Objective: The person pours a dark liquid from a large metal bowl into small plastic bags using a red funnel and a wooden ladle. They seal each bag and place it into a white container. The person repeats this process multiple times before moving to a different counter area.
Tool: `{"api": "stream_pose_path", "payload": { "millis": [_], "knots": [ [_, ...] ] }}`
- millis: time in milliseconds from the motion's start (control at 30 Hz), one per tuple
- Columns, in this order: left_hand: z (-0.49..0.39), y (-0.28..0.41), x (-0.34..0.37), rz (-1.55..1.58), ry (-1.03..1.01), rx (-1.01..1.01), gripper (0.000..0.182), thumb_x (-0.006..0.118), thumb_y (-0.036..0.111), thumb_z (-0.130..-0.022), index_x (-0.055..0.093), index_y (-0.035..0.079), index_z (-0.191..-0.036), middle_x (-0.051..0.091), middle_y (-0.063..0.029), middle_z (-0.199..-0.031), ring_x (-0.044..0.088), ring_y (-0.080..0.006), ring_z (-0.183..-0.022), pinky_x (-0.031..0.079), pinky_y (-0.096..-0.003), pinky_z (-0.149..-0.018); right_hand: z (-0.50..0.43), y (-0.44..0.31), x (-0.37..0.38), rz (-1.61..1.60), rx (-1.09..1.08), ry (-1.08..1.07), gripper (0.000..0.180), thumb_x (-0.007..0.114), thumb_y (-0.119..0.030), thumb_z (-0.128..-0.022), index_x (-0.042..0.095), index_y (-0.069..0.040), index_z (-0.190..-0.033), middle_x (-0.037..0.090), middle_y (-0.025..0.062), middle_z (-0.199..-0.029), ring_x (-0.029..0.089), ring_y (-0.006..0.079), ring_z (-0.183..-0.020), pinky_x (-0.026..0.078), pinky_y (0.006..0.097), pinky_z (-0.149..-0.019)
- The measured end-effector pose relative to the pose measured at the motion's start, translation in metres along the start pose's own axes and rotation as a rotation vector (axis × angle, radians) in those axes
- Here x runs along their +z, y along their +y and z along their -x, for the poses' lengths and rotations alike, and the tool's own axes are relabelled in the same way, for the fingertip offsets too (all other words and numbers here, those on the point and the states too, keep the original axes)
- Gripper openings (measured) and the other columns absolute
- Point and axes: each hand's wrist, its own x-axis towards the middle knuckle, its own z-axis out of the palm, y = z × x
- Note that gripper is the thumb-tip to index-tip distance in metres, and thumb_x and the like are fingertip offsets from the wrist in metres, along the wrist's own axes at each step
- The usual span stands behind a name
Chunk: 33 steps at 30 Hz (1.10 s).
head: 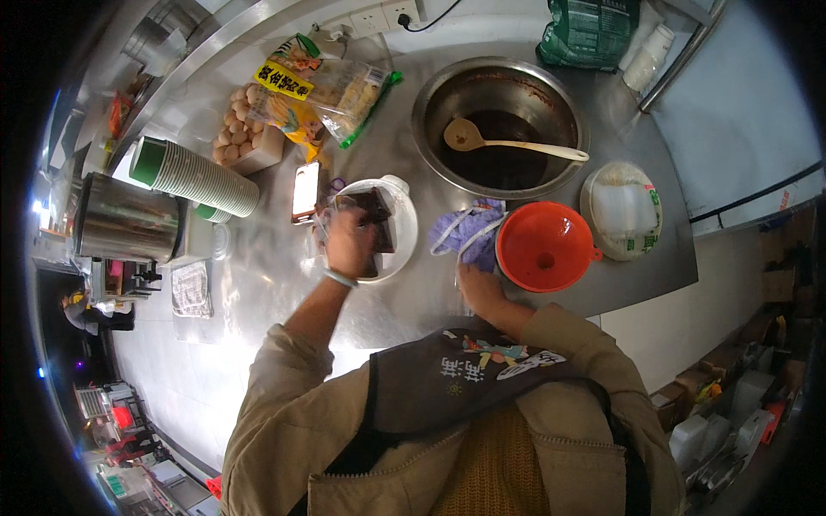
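Note:
My left hand (348, 244), blurred, is closed on a dark glossy object (382, 226) above a white round container (405, 222). Motion blur and my fingers leave the object's exact kind unclear. My right hand (483, 291) rests low on the steel table, against the lower edge of a purple cloth (468, 235) with pale trim. Its fingertips are partly hidden, so what they grip does not show. Right of that hand sits a red plastic funnel (545, 235). Behind it, a large steel basin (426, 151) holds dark liquid (510, 161), and a beige ladle (497, 143) leans across its rim.
A lit phone (306, 192) stands left of the white container. Further left are stacked paper cups (203, 177), eggs (239, 132), food packets (322, 87) and a steel pot (129, 216). Wrapped lids (623, 209) lie at the right; a green bag (587, 35) stands behind.

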Motion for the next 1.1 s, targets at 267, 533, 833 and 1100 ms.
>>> {"api": "stream_pose_path", "payload": {
  "millis": [267,533,833,1100],
  "knots": [
    [0.048,0.06,0.01,0.206,-0.482,0.125,0.063,0.076,0.031,-0.068,0.048,0.003,-0.117,0.053,-0.017,-0.102,0.057,-0.0299,-0.084,0.047,-0.0368,-0.071,0.022,-0.015,-0.037,-0.111,-0.226,0.051,0.009,0.049,-0.014,-0.083,0.051,-0.006,-0.087,0.055,0.0151,-0.086,0.057,0.0354,-0.075,0.046,0.0469,-0.062],
    [0.036,0.078,-0.032,0.762,-0.897,-0.015,0.022,0.064,0.018,-0.084,0.058,0.001,-0.097,0.06,-0.0008,-0.08,0.053,-0.0082,-0.069,0.045,-0.0249,-0.058,0.031,-0.03,-0.102,-0.347,-0.327,-0.154,0.009,0.046,-0.012,-0.083,0.05,-0.004,-0.085,0.057,0.0186,-0.086,0.057,0.0369,-0.081,0.044,0.0458,-0.063],
    [0.026,0.104,-0.053,0.987,-1.003,-0.205,0.016,0.062,0.017,-0.085,0.058,0.002,-0.088,0.056,-0.0005,-0.074,0.049,-0.0065,-0.061,0.041,-0.0212,-0.053,0.04,-0.029,-0.148,-0.445,-0.497,-0.018,0.011,0.048,-0.01,-0.084,0.053,0.0,-0.088,0.059,0.0168,-0.082,0.058,0.0333,-0.082,0.045,0.0392,-0.068],
    [-0.002,0.119,-0.078,0.699,-0.626,-0.204,0.025,0.064,0.022,-0.083,0.058,0.002,-0.071,0.051,0.0002,-0.054,0.045,-0.0061,-0.047,0.035,-0.0224,-0.043,0.029,-0.014,-0.16,-0.66,-0.165,-0.025,0.01,0.052,-0.01,-0.086,0.054,0.0,-0.087,0.06,0.0138,-0.077,0.06,0.0218,-0.068,0.047,0.0329,-0.059]
  ]
}}
